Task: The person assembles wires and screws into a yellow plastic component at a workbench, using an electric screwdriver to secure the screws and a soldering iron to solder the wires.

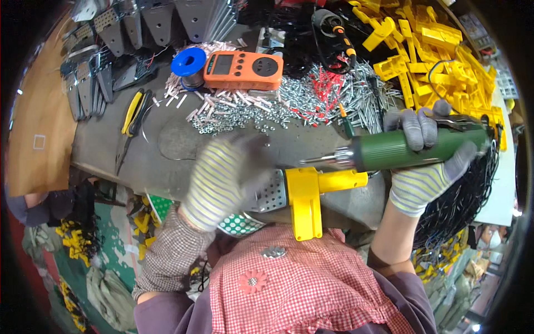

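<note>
Right hand, in a striped, grey-fingered glove, is wrapped round a green cylindrical power tool with a metal chuck and thin bit, bit pointing toward the left hand. Left hand, also gloved, is motion-blurred at the fingers; cannot tell whether it grips anything. It overlaps the near end of a grey perforated metal piece. That piece meets a bright yellow plastic housing with a side arm, between the hands and below the tool's bit.

Beyond the left hand: yellow-and-black-handled pliers, a blue plastic spool and an orange handheld meter with dark screen, the spool just beside the meter. Loose silver screws lie beyond the gap between the hands, with small pinkish-white tubes to their left. Past the right hand, a heap of yellow plastic parts; just beside its wrist, a bundle of black cables. Stacked grey metal plates sit farthest beyond the left hand.
</note>
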`<move>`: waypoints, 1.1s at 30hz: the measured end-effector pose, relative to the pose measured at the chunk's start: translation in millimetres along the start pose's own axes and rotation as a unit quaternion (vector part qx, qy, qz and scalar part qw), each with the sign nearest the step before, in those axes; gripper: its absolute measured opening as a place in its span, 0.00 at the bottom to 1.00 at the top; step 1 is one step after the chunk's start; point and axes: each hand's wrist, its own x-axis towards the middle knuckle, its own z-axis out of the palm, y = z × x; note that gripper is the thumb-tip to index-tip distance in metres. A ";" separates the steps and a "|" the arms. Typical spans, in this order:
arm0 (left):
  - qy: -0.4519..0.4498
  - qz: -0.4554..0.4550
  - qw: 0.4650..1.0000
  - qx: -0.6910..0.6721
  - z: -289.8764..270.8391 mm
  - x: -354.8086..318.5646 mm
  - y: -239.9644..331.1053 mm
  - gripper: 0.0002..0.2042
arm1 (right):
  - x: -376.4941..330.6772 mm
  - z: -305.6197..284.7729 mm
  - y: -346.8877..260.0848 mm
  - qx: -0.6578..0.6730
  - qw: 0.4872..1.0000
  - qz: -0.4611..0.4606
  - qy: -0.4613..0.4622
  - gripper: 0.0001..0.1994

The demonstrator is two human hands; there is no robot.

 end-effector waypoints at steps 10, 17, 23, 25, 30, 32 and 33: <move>-0.213 0.192 0.885 0.367 31.1 70.1 14.5 0.06 | -33.9 -113.0 -19.5 0.054 0.982 -0.044 0.176 0.28; -0.202 0.251 0.898 0.301 29.8 80.8 -3.7 0.02 | -33.2 -117.8 -13.8 0.061 0.984 -0.040 0.162 0.27; 0.001 -0.043 0.998 -0.052 12.7 -11.0 22.3 0.08 | -25.4 -109.0 -7.3 0.074 0.982 -0.012 0.173 0.27; 0.038 -0.055 0.997 -0.048 26.8 -24.1 27.7 0.08 | -25.1 -109.8 -9.1 0.081 0.982 -0.008 0.168 0.27; 0.018 -0.050 0.996 -0.075 31.1 -17.3 24.9 0.09 | -29.5 -116.0 5.4 0.050 0.979 -0.025 0.198 0.26; 0.020 -0.043 0.996 -0.073 31.1 -16.2 21.1 0.10 | -30.0 -106.1 14.1 0.077 0.981 -0.009 0.176 0.26; 0.019 -0.031 0.997 -0.073 31.4 -16.8 20.1 0.10 | -30.5 -101.8 15.3 0.103 0.982 0.001 0.156 0.26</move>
